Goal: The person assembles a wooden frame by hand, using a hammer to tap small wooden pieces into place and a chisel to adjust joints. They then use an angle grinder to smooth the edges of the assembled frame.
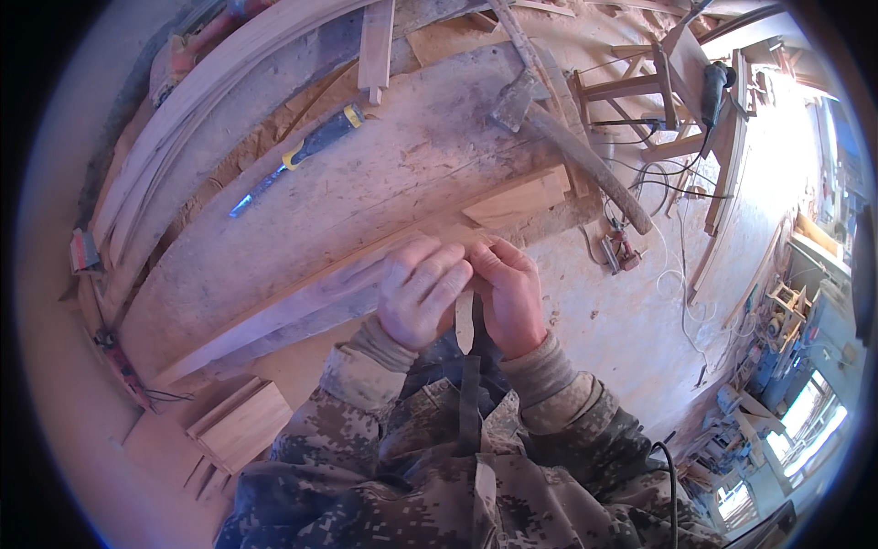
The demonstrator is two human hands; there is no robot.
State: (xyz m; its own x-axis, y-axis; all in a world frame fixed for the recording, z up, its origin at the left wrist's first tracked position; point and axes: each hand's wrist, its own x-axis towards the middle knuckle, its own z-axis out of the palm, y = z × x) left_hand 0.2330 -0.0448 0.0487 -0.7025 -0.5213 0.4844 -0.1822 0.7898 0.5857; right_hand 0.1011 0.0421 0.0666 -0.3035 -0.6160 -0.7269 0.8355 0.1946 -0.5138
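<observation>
From the left, we see a red tool [123, 371] by the left end of the bench [412, 160], which serves as our landmark. Past the bench's far edge, long boards [215, 69] run in a pale stack. On the near side of the bench, at its left, a few wood blocks [240, 425] sit low down. The chisel [322, 139], with its dark and yellow handle, lies on the bench toward the far edge, blade pointing left.

The plank [338, 282] lies along the bench's near edge, and our hands are right at it. A tenoned piece [375, 46] juts over the bench's far edge. Our left hand [422, 291] hangs over the near edge, fingers curled in loosely; our right hand [508, 293], just beside it, is half closed, thumb against the bent fingers. Their fingertips meet, and we cannot tell whether anything is pinched between them.

A small board [519, 199] lies on the bench near its right end. The hatchet [594, 165] lies there too, its handle sticking out past that end. Beyond the bench's right end, another red tool [625, 254] rests on the floor [585, 311], and farther off stands a wooden frame [631, 89] with a grinder [716, 91].
</observation>
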